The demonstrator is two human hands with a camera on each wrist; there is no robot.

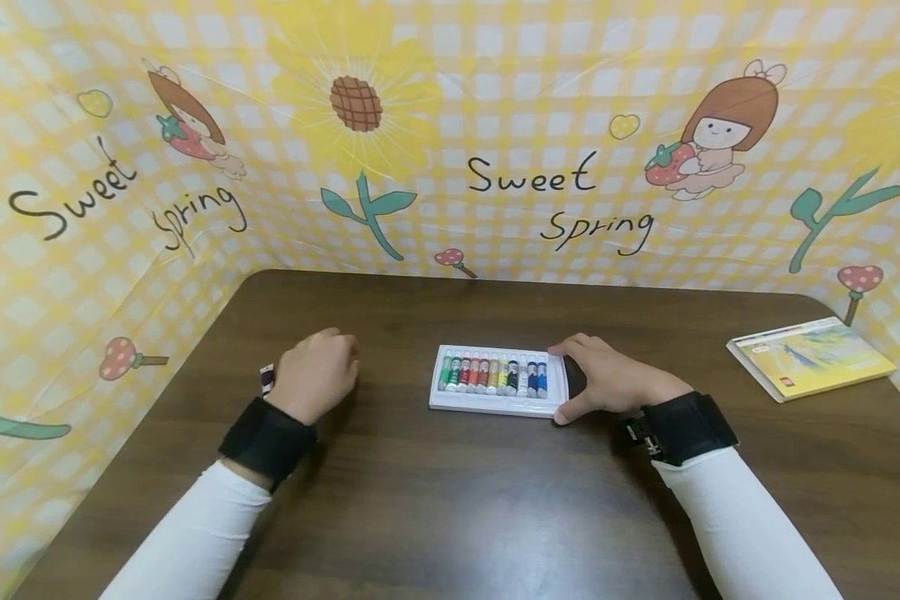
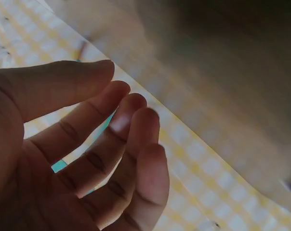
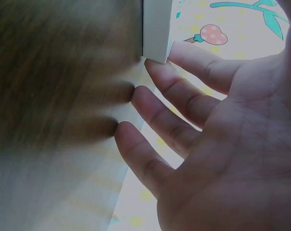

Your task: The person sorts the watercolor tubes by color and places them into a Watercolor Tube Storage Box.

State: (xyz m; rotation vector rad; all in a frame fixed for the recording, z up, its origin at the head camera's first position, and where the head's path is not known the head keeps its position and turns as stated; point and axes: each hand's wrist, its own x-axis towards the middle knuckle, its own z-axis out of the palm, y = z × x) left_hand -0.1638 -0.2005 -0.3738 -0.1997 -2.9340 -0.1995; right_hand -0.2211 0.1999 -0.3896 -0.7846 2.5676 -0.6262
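A white tray (image 1: 497,407) of small paint tubes in several colours lies on the table in the head view. My right hand (image 1: 613,379) holds the tray's right end, thumb at the near corner and fingers at the far corner. In the right wrist view, the fingertips (image 3: 157,67) meet the tray's white edge (image 3: 156,29), while other fingertips rest on the table. My left hand (image 1: 317,375) is left of the tray, apart from it, its fingers loosely curled around nothing. Beside it lies a small dark purple and white item (image 1: 267,379), partly hidden; its kind is unclear.
A yellow-covered book or pad (image 1: 817,358) lies at the right side of the brown wooden table (image 1: 480,500). Yellow checked cloth (image 1: 450,208) with printed flowers and words stands behind the table and along its left side.
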